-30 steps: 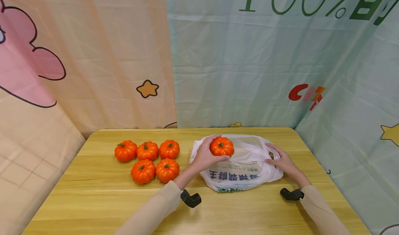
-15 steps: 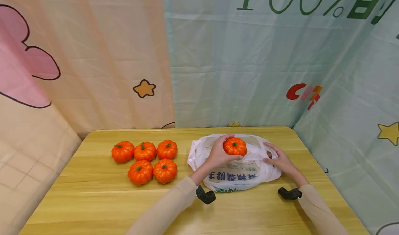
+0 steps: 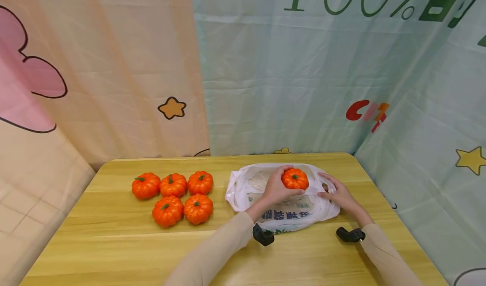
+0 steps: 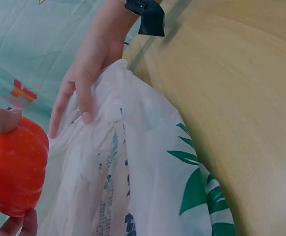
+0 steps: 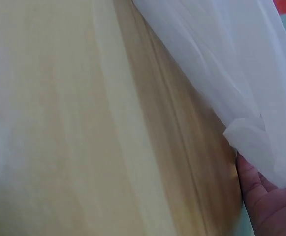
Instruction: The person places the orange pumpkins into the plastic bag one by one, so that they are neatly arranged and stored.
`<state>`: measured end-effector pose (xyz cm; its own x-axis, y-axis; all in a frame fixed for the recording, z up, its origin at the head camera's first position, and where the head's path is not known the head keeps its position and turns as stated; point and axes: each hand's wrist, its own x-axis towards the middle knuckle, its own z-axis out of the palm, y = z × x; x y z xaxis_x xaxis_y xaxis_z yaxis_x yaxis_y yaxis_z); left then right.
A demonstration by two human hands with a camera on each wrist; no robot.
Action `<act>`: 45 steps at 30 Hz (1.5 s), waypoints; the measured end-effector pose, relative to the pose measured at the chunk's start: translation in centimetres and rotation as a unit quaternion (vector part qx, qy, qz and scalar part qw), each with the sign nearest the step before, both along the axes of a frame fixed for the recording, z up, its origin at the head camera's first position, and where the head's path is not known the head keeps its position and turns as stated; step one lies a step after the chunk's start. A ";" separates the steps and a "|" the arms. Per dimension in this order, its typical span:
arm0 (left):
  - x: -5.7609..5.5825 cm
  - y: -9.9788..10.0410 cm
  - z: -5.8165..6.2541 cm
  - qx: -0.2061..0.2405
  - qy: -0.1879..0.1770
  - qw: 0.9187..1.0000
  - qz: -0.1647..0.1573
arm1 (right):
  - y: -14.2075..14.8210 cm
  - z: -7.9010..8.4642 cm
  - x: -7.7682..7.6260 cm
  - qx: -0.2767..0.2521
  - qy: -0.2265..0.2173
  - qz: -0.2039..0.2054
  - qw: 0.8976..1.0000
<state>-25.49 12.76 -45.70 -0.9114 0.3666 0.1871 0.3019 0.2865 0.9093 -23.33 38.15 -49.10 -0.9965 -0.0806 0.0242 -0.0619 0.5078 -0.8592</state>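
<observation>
We note a small orange pumpkin (image 3: 295, 179), ribbed, green stem up, upright, held over the open mouth of the bag (image 3: 288, 216). The bag is white crumpled plastic with green and blue print, lying slumped on the counter (image 3: 114, 244).

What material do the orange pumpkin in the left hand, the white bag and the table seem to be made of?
Pumpkin: likely plastic or foam, an imitation; uniform bright orange with a slight sheen.
Bag: thin plastic film; translucent, creased, with printed green and blue marks.
Table: wood or wood-look laminate; pale yellow grain lines and a smooth finish. I cannot tell which.
</observation>
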 end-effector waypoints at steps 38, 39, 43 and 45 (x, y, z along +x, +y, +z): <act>-0.9 4.3 -3.4 -0.012 -0.021 0.995 0.100 | 0.0 -0.2 0.0 -0.014 -0.001 0.007 1.000; -0.9 4.3 -3.4 -0.011 -0.024 0.994 0.102 | -0.1 -0.2 0.0 -0.016 -0.001 0.009 1.000; -0.9 4.6 -3.3 -0.005 -0.028 0.993 0.111 | 0.0 -0.1 0.0 -0.023 -0.001 0.012 1.000; -0.9 4.7 -3.3 -0.003 -0.027 0.993 0.115 | 0.0 -0.2 0.0 -0.023 -0.001 0.012 1.000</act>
